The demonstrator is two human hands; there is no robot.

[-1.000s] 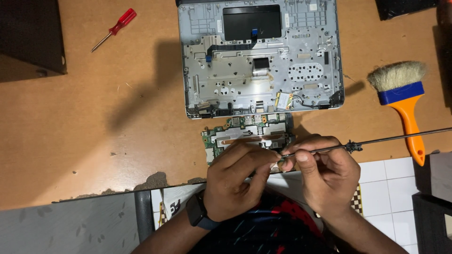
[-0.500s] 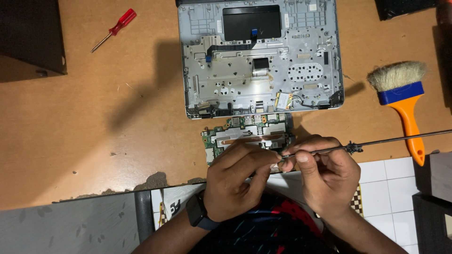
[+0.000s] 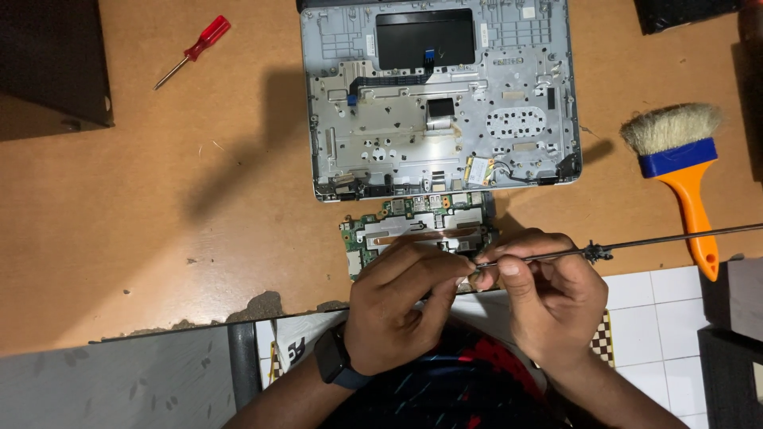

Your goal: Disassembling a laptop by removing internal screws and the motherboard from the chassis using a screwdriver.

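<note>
1. The left hand (image 3: 397,306), with a dark watch (image 3: 332,361) on its wrist, lay curled over the near edge of the board (image 3: 417,230), fingers bent down onto it; what the fingertips gripped could not be told.
2. The right hand (image 3: 552,298) pinched a thin metal rod (image 3: 660,241) between thumb and forefinger, with the other fingers folded under. The rod's tip met the left fingertips at the board's near right edge, and its shaft ran out to the right, passing over the brush handle.
3. The board, green with a copper strip across it, lay on the brown table (image 3: 199,199) just at the near side of the case, partly hidden by both hands.
4. The case (image 3: 441,103), an opened grey laptop shell with its inside up, lay beyond the board.
5. A brush (image 3: 682,171) with an orange handle, blue band and pale bristles lay right of the case.
6. A red screwdriver (image 3: 193,50) lay far left, well apart from the hands.
</note>
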